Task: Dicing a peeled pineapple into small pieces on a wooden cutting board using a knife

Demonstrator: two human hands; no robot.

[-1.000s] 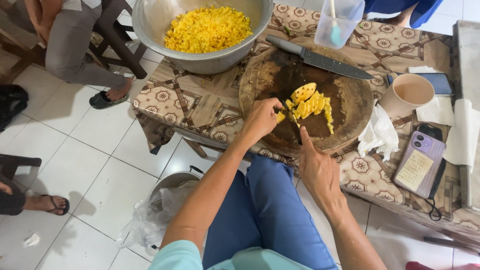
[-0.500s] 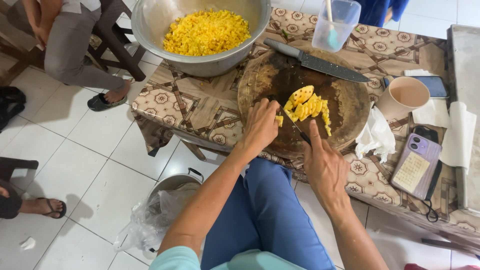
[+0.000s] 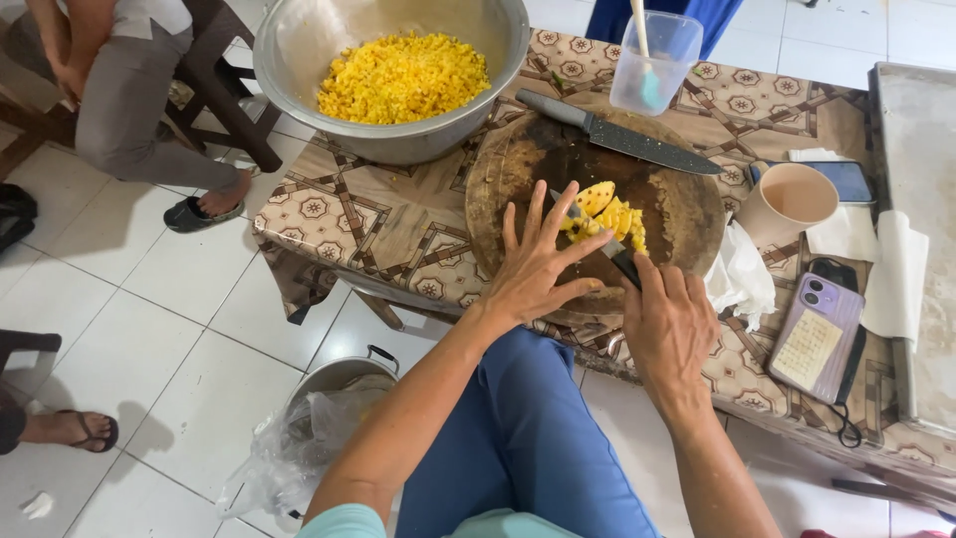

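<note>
The left hand has its fingers spread wide and flat, fingertips resting lightly on the near-left edge of the yellow fruit pieces; it grips nothing. The right hand is curled shut around the dark handle of a small knife, whose blade runs up and to the left into the pile. The fruit lies at the middle of the round wooden board.

The pieces look soft, wet and slippery, light, and likely to bruise or slide, so they are best steadied from above with flat fingertips, or gathered from the sides.

Half a second ago the left hand was bunched over the pile's left edge; now it is splayed open.

A longer knife lies on the far side of the board, and a metal bowl of chopped yellow bits stands far left.
</note>
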